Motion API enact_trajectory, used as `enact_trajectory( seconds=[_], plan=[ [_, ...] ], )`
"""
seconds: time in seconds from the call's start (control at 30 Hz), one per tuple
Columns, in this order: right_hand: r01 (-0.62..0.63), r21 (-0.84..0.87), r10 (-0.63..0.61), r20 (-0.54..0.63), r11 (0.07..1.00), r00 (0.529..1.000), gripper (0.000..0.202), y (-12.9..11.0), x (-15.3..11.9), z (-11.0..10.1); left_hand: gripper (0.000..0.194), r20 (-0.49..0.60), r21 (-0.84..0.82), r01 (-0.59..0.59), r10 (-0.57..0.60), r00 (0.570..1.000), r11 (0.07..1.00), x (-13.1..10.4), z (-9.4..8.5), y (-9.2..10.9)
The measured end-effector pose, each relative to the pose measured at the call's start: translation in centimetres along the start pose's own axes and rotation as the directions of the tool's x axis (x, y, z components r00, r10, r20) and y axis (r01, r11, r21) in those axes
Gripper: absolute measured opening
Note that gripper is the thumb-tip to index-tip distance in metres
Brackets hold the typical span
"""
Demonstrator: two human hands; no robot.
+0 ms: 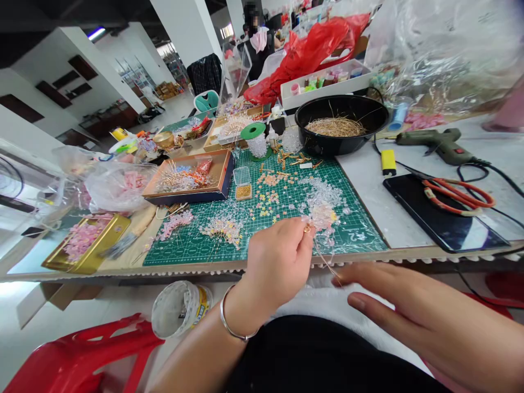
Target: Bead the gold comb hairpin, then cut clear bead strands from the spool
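Note:
My left hand (pixel 278 262) is closed in a pinch on a thin gold wire (pixel 326 263), with a small loop showing at the fingertips. From the pinch the wire runs down and to the right. My right hand (pixel 403 305) has its thumb and fingers apart, and its index fingertip is close to the wire's lower end; whether they touch I cannot tell. Beyond my left hand, clear and pale beads (pixel 325 194) lie in a pile on the green cutting mat (pixel 262 248). Further left on the mat are a heap of beaded stems (pixel 223 229) and pink beads (pixel 176 224).
A black bowl (pixel 323 143) of gold wires stands behind the mat, near a green spool (pixel 252 131). To the right lie a glue gun (pixel 438 143), a tablet (pixel 413 210) and orange-handled pliers (pixel 460 191). A box (pixel 225 183) and gold tin (pixel 92 265) are left. Below are a bucket (pixel 174 311) and red stool (pixel 77 355).

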State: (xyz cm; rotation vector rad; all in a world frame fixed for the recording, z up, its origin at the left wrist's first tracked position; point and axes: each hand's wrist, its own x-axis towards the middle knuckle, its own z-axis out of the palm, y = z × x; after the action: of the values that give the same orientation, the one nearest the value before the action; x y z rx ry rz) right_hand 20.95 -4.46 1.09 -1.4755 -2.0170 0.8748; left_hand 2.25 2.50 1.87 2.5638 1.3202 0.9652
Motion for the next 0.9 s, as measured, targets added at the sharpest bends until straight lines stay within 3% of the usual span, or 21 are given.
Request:
enact_trajectory(
  seconds=[0.1, 0.2, 0.27, 0.33, 0.43, 0.53, 0.7, 0.9],
  plan=[
    [-0.109, 0.168, 0.098, 0.074, 0.98, 0.992, 0.031, -0.4, 1.7, -0.5, 0.024, 0.06, 0.063, -0.046, 0.042, 0.997, 0.997, 0.2, 0.4, 0.6],
    [-0.187, 0.509, 0.143, 0.125, 0.84, 0.982, 0.025, -0.7, 3.2, -0.2, 0.021, 0.089, 0.129, -0.066, 0.054, 0.995, 0.99, 0.1, 0.6, 0.9],
    [-0.239, 0.711, 0.174, 0.165, 0.662, 0.971, 0.024, -0.8, 3.7, 0.3, 0.021, 0.099, 0.168, -0.082, 0.066, 0.993, 0.982, 0.0, 0.7, 0.8],
    [-0.305, 0.852, 0.221, 0.228, 0.425, 0.948, 0.024, -0.8, 4.0, 0.9, 0.019, 0.114, 0.216, -0.106, 0.083, 0.99, 0.971, -0.1, 0.8, 0.7],
    [-0.355, 0.931, 0.262, 0.322, 0.086, 0.91, 0.028, -0.9, 4.2, 1.4, 0.018, 0.138, 0.276, -0.137, 0.102, 0.985, 0.951, -0.2, 0.9, 0.5],
    [-0.35, 0.929, 0.271, 0.37, -0.122, 0.889, 0.033, -0.9, 4.3, 1.6, 0.016, 0.15, 0.271, -0.151, 0.113, 0.982, 0.951, -0.3, 1.0, 0.3],
    [-0.301, 0.914, 0.333, 0.383, -0.27, 0.862, 0.039, -1.2, 4.4, 1.8, 0.012, 0.09, 0.184, -0.196, 0.182, 0.979, 0.963, -0.4, 1.1, 0.2],
    [-0.252, 0.925, 0.308, 0.337, -0.283, 0.89, 0.03, -1.6, 4.1, 2.0, 0.014, 0.083, 0.054, -0.079, 0.075, 0.994, 0.995, -0.4, 0.8, 0.6]
  ],
)
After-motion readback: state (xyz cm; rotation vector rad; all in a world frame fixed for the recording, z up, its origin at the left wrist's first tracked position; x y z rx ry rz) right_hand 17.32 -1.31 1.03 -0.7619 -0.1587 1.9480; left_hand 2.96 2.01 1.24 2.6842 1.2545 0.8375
